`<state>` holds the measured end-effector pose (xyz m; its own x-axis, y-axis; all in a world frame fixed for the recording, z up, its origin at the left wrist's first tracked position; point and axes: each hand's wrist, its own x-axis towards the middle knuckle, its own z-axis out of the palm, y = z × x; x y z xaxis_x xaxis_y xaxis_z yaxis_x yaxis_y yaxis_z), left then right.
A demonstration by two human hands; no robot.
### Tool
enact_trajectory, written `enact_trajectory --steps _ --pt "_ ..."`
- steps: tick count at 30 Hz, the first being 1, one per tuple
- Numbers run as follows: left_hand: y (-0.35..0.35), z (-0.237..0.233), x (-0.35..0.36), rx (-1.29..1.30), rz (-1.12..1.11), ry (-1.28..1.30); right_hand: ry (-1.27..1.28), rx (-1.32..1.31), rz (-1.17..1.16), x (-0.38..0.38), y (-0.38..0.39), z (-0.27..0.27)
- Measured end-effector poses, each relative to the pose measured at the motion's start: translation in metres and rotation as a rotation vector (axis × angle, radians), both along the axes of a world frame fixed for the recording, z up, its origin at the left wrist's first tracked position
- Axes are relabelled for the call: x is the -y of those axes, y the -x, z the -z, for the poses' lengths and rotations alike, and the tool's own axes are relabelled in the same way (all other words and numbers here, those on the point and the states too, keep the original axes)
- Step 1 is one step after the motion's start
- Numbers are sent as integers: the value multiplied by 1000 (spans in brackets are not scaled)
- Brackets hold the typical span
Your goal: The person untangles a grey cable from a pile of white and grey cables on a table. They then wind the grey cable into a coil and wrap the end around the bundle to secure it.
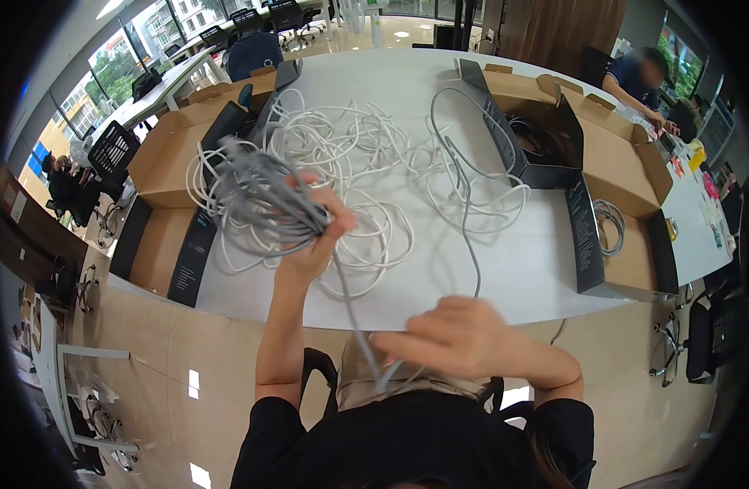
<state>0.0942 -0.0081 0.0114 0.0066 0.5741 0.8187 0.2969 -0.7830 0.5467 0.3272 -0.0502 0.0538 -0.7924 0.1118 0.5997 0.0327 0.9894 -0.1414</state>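
My left hand (315,236) is closed around a bundle of looped grey cable (264,196), raised over the left part of the table and blurred at its far end. From this bundle a grey strand hangs down toward my lap. My right hand (460,338), smeared by motion, is curled in front of the table's near edge. Another length of the grey cable runs from the tabletop down to it, and the strand passes by its fingers. Beneath and beyond the bundle, tangled white cable (374,147) spreads across the white table (342,73).
Open cardboard boxes flank the cables: a left box (166,244), a back right box (545,175) with black cable (537,138), and a front right box (627,269) with a grey coil (609,228). A person (639,81) sits at the far right. Office chairs stand around.
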Motion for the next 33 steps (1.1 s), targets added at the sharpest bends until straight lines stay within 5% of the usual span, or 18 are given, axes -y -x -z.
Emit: enact_trajectory --steps 5,9,12,15,18,20,22,25,29,32,33 --pt "-27 18 15 229 328 324 -13 -179 211 -27 -8 -42" --pt "-32 15 25 398 908 838 -222 -359 332 -63 0 -59" --pt "-38 17 38 386 1076 664 -238 -441 395 -89 1 -62" --pt "-38 8 53 646 1161 512 -321 -370 480 -101 -1 -46" --pt "-33 -8 27 416 1839 123 -123 -473 427 -101 10 -8" --pt "-20 -31 46 682 1684 -20 436 -226 484 -82 9 6" --pt "-12 -47 56 867 1528 -140 685 -195 407 -68 15 28" --pt "-17 -65 57 938 1299 -265 488 -190 100 -55 35 63" --pt "-31 -70 50 797 1106 -200 467 -159 151 -24 64 87" --pt "-46 -65 35 582 479 -256 495 -87 170 -17 69 87" --pt "-48 -63 29 518 442 -244 504 -50 160 -19 65 86"
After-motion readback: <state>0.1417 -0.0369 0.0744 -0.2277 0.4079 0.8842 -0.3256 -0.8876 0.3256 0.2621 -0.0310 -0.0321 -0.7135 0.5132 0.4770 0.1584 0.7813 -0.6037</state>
